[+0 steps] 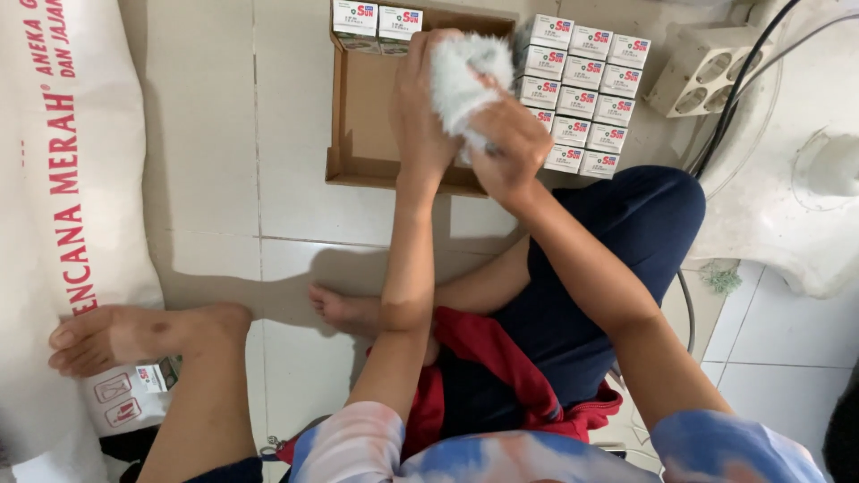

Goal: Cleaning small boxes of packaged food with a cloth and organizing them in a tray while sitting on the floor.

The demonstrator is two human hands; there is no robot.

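Right between both hands, above the tray, a fluffy white cloth is getting squeezed, left hand gripping its near-left side and right hand clamping its lower right, boxes sitting just right of them.

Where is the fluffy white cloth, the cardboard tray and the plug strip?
fluffy white cloth [461,85], head view, on its middle between the hands.
cardboard tray [367,103], head view, on its bare brown floor.
plug strip [702,72], head view, on its white top by the sockets.
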